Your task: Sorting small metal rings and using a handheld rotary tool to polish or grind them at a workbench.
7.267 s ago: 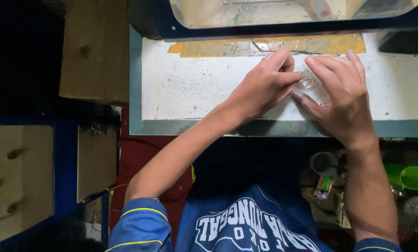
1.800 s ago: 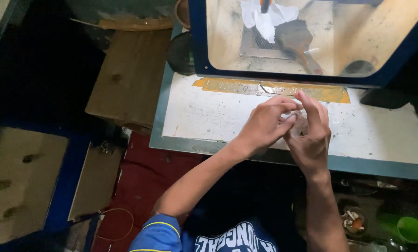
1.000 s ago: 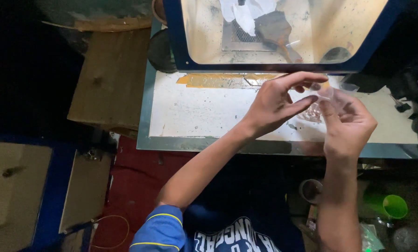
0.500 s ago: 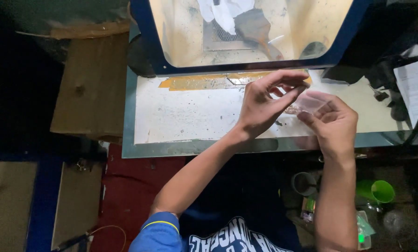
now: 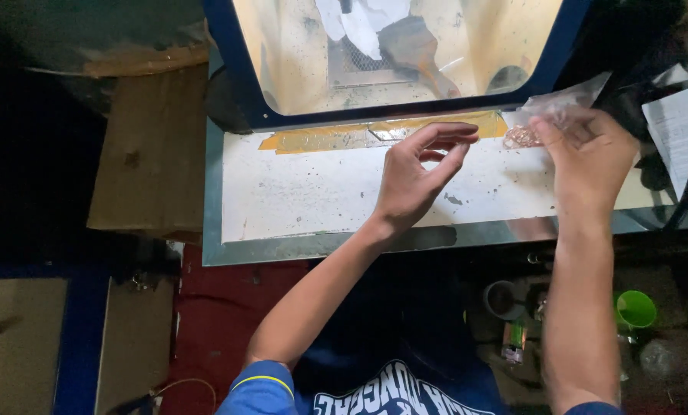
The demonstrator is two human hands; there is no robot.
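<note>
Plastic bag [image 5: 553,115], small and clear with tiny brownish bits inside, is up in the right hand [image 5: 590,157]. It hangs over the far right end of the white work board [image 5: 321,188], just under the blue-framed window [image 5: 397,58]. The right fingers [image 5: 547,131] pinch the bag by its lower edge. The left hand [image 5: 417,173] hovers over the middle of the board. Its thumb and first finger curl close together, but I cannot tell if they hold anything, it is too small to see.

I think the bag could tip and spill its bits onto the board, because only one hand holds it and the grip looks light. Tiny bits could also get lost on the speckled board, or slide onto the yellow tape strip [image 5: 336,138] at the far edge.

Half a second ago the two hands were close together, almost touching, near the middle right of the board. Now the right hand has moved the bag away to the right and higher, and the left hand stays behind alone.
</note>
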